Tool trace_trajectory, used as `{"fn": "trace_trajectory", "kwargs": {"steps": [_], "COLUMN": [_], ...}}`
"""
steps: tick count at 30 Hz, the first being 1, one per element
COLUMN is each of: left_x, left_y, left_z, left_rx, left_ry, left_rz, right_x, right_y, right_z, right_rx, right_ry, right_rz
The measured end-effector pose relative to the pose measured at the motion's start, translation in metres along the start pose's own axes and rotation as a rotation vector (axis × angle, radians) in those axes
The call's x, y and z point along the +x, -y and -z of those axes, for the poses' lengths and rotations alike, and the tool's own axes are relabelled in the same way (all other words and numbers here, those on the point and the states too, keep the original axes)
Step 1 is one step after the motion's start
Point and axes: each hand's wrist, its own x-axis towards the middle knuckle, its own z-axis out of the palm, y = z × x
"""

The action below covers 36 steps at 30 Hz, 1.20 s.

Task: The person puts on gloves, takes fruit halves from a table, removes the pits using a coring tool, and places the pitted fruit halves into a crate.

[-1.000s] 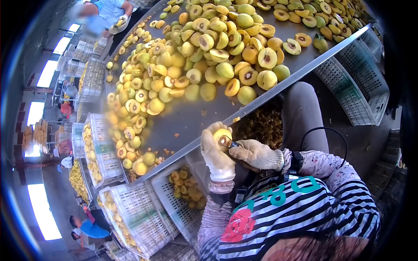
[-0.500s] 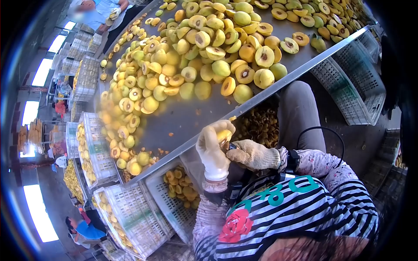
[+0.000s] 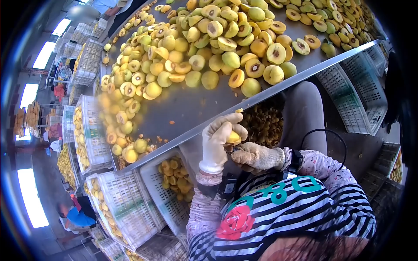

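Gloved, my left hand (image 3: 219, 142) is closed around a yellow peach half (image 3: 234, 138) just outside the metal table's near edge. My right hand (image 3: 260, 155), in a worn knit glove, presses up against the fruit from the right. Its fingers are pinched on a small dark metal tool (image 3: 235, 149), mostly hidden by the glove. Beyond both hands, a large heap of halved yellow-green peaches (image 3: 191, 56) covers much of the table (image 3: 174, 114); some halves show brown pits or hollows.
Below the table edge lie many brown pits or scraps (image 3: 261, 126). A white crate (image 3: 152, 182) with peach halves stands left of my lap, beside another filled crate (image 3: 126, 209). Stacked crates (image 3: 355, 95) are at right. Another person's arm (image 3: 114, 9) shows at top left.
The view has shifted a little, so the table and heap sit slightly differently. Both hands stay together at the peach half, and my left hand's fingers have turned around it.
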Motion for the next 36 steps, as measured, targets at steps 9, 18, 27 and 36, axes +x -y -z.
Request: {"fn": "trace_trajectory", "kwargs": {"steps": [9, 18, 27, 36], "left_x": [-0.003, -0.083, -0.17, -0.02], "left_y": [0.023, 0.026, 0.09, 0.212], "left_z": [0.004, 0.06, 0.19, 0.278], "left_rx": [-0.707, 0.044, 0.627, 1.887], "left_ry": [0.104, -0.412, -0.839, -0.218], "left_rz": [-0.088, -0.445, -0.35, 0.047], "right_x": [0.016, 0.015, 0.012, 0.018], "right_y": [-0.034, -0.012, -0.008, 0.013], "right_z": [0.011, -0.029, -0.016, -0.032], "right_rx": [0.936, 0.64, 0.202, -0.068], "right_ry": [0.751, 0.746, -0.34, -0.452], "right_rz": [-0.158, -0.076, -0.054, -0.074]}}
